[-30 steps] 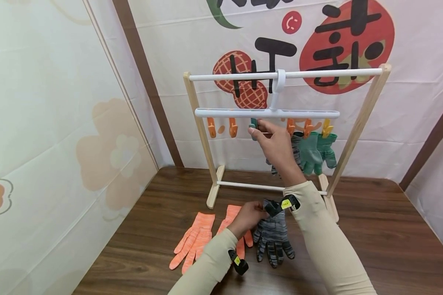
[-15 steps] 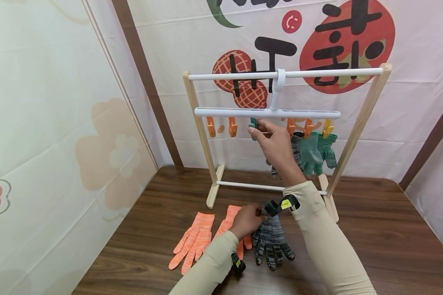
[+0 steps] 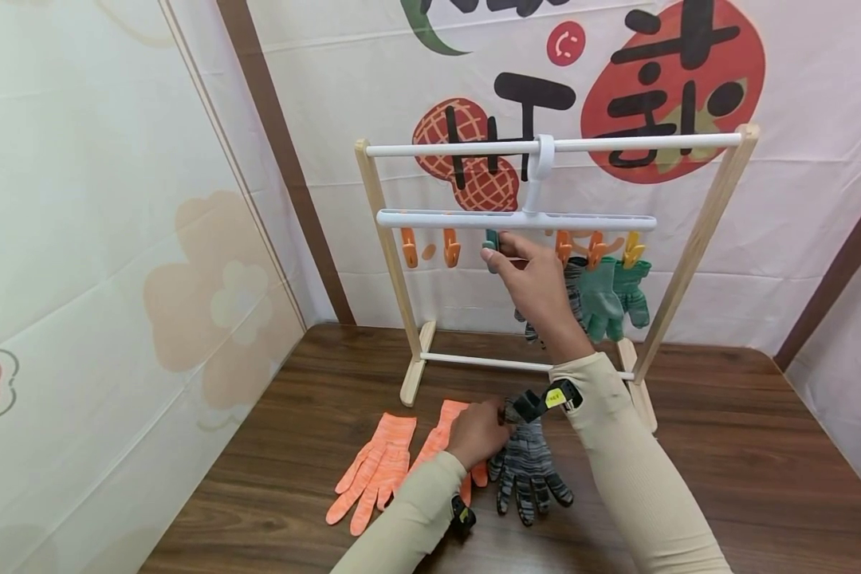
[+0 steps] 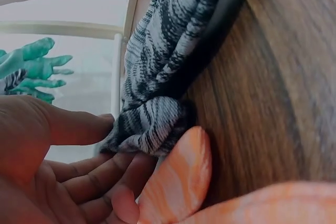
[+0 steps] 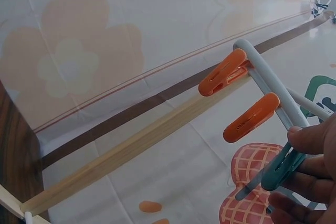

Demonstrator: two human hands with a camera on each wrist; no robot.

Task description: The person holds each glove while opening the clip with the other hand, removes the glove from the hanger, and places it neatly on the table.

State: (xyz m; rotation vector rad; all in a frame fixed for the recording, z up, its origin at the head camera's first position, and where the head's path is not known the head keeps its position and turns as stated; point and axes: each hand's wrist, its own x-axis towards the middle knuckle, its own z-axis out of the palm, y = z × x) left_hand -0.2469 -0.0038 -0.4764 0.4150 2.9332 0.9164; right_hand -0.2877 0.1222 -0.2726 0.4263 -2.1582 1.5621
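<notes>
A grey-black striped knit glove (image 3: 527, 466) lies on the table, fingers toward the front edge. My left hand (image 3: 477, 434) pinches its cuff between thumb and fingers; the left wrist view shows the bunched knit fabric (image 4: 149, 124) at my fingertips. An orange glove (image 3: 441, 434) lies partly under that hand, a second orange glove (image 3: 373, 474) beside it. Up at the white hanger (image 3: 452, 219), my right hand (image 3: 541, 291) pinches a teal clothespin (image 5: 283, 169) between thumb and fingers. Nothing hangs from that clothespin.
A wooden rack (image 3: 391, 247) carries the hanger. Two orange clothespins (image 5: 226, 72) hang bare at its left. Farther right, orange and yellow clothespins (image 3: 632, 251) hold green gloves (image 3: 601, 301) and a dark striped glove (image 3: 575, 291), partly hidden by my right hand.
My left hand has shifted slightly left and down, tugging the striped glove's cuff along with it. The right hand keeps its place on the teal clothespin.
</notes>
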